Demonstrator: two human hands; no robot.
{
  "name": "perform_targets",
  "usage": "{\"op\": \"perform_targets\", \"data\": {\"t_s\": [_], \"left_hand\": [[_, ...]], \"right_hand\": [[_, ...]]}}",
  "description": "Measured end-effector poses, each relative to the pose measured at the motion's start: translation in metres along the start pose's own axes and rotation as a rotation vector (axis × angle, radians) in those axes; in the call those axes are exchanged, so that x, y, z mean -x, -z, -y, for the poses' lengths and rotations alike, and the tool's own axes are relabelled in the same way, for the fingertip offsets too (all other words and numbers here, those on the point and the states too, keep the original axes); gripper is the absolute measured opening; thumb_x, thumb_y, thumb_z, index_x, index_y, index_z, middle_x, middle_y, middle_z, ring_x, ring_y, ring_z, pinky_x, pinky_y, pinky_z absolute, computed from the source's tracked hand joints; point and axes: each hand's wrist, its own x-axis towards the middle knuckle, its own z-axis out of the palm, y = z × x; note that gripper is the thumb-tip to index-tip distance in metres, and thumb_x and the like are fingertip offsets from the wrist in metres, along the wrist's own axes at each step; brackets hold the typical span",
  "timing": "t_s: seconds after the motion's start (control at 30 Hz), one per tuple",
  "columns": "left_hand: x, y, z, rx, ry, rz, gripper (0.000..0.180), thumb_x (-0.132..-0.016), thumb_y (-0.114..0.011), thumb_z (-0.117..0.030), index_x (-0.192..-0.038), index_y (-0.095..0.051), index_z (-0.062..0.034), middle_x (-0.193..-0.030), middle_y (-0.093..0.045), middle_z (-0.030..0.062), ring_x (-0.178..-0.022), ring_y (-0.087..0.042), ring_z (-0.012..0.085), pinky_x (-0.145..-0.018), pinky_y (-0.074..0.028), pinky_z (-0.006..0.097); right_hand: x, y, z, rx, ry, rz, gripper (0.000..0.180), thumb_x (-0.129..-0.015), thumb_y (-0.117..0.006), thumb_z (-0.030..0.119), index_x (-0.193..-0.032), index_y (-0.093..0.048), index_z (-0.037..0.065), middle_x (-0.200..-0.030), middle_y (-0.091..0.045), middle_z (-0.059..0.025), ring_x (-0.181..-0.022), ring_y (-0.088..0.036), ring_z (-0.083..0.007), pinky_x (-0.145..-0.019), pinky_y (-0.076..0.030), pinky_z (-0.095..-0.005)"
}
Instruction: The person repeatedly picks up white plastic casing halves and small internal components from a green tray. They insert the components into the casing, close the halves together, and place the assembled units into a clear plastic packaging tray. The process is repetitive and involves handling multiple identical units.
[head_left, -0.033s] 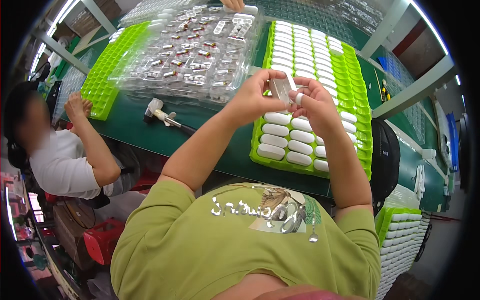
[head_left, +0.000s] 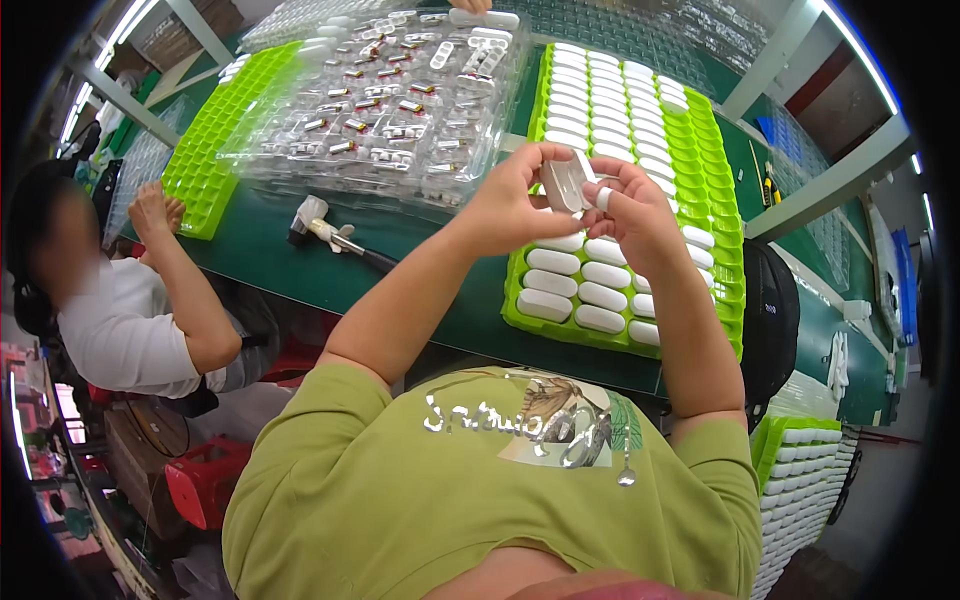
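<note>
Above the lime-green tray (head_left: 518,322), my two hands hold a small white hinged case (head_left: 566,187), its lid swung up and its pale, hollow inside facing me. My left hand (head_left: 508,200) grips the case's left side between thumb and fingers. On the other side, my right hand (head_left: 640,208) pinches the case near the lid. A white finger cover (head_left: 603,198) sits on a digit of my right hand. Rows of closed white oblong cases (head_left: 547,281) fill much of the tray below; my hands hide some of them.
Clear plastic trays (head_left: 300,150) with small parts are stacked left of the green tray. A tool with a black handle (head_left: 372,258) lies on the green table (head_left: 270,272). At the left sits another person (head_left: 140,330); a hand reaches in at the top. Grey posts (head_left: 830,180) stand right.
The white case has tilted slightly in my hands, so more of its inside shows. My hands have barely shifted. The other person's hand at the top has drawn back a little.
</note>
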Motion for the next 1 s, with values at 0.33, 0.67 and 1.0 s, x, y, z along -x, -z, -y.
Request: {"op": "perform_targets", "data": {"t_s": [0.33, 0.67, 1.0], "left_hand": [[0.017, 0.009, 0.015, -0.097, 0.030, -0.182, 0.066, -0.075, -0.083, -0.012, -0.129, -0.047, -0.0018, -0.110, -0.064, 0.0106, -0.098, -0.066, 0.0165, -0.083, -0.055, 0.030], [0.023, 0.018, 0.022, 0.067, -0.090, -0.373, 0.076, -0.074, -0.082, -0.007, -0.138, -0.040, -0.0056, -0.118, -0.059, 0.0095, -0.100, -0.063, 0.0137, -0.084, -0.054, 0.029], [0.031, 0.013, 0.019, -0.023, -0.096, -0.289, 0.078, -0.074, -0.082, -0.007, -0.140, -0.040, -0.0066, -0.116, -0.056, 0.0073, -0.097, -0.062, 0.0138, -0.082, -0.053, 0.031]], "right_hand": [[-0.078, 0.002, 0.028, 0.533, 0.002, -0.060, 0.026, -0.094, -0.063, 0.026, -0.107, -0.067, 0.003, -0.091, -0.069, -0.0053, -0.074, -0.062, -0.0103, -0.065, -0.050, -0.0267], [-0.249, -0.073, 0.019, 1.525, 0.435, 0.008, 0.023, -0.079, -0.064, 0.025, -0.092, -0.076, 0.009, -0.092, -0.072, -0.0190, -0.089, -0.069, -0.0357, -0.081, -0.054, -0.0445], [-0.266, -0.104, 0.043, 1.812, 0.374, 0.198, 0.023, -0.073, -0.066, 0.019, -0.087, -0.074, 0.003, -0.089, -0.072, -0.0188, -0.087, -0.069, -0.0362, -0.080, -0.055, -0.0452]]}}
